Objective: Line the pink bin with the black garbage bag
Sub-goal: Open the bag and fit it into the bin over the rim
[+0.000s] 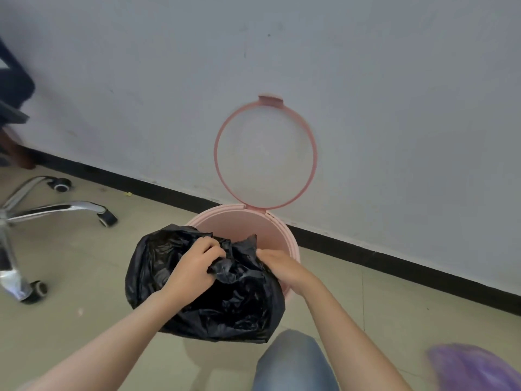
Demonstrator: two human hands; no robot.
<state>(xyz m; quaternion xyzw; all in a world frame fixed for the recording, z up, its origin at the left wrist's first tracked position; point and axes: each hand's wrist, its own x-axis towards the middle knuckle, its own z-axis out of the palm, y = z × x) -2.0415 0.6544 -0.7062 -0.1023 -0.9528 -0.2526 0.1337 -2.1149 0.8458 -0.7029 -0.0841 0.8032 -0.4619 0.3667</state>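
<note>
Both hands: I have my left hand (194,266) and my right hand (277,265) on the black garbage bag (225,303), right over the near side of the pink bin (284,235).
Left grip: clenched on a bunch of film near the top of the bag, fingers curled in.
Right grip: pressed against the bag's right edge; fingers hidden, so I cannot tell if it is pinching.
Bag: puffed with air, crumpled, thin and soft, I judge it very light, slippery and easy to tear.
Where to hold: I want the mouth hem, one pinch each side, not the bunched middle.
Bin: on the floor (84,266) against the wall, ring lid (310,165) flipped up, inside bare pink.
Next: spread the mouth, push the body down.
</note>
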